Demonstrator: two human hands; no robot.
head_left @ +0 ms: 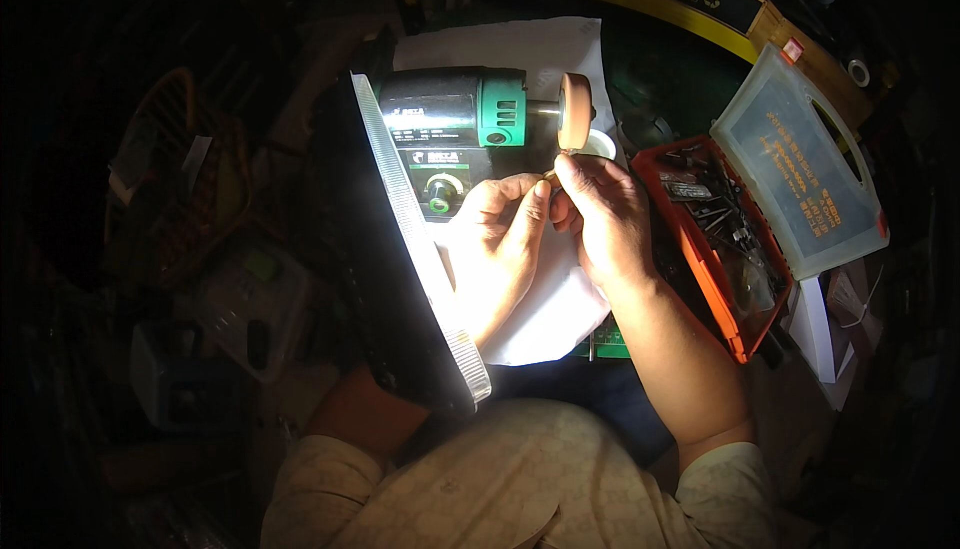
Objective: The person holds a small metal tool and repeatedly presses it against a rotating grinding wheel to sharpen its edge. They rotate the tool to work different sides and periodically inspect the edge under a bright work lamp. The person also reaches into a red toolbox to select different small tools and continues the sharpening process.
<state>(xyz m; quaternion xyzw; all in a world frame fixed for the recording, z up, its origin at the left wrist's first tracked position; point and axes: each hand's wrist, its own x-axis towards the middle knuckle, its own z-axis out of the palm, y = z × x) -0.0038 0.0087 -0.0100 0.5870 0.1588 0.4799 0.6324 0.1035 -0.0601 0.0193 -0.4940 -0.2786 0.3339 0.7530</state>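
A small brownish piece (549,177), too small to name, is pinched between the fingertips of both hands. My left hand (500,224) closes on it from the left, thumb and forefinger together. On the other side my right hand (608,214) holds it with bent fingers, the thumb tip right below the wheel. The tan round wheel (574,117) sits on the shaft of a green and black bench grinder (450,109). Whether the piece touches the wheel cannot be made out. A round control knob (440,196) shows on the grinder's front, left of my left hand.
A long lamp (415,239) slants across the left side, over my left forearm. White paper (540,324) lies under the hands. A white cup (600,145) stands behind the right hand. An orange toolbox (690,249) with its clear lid (800,169) raised holds several small metal tools.
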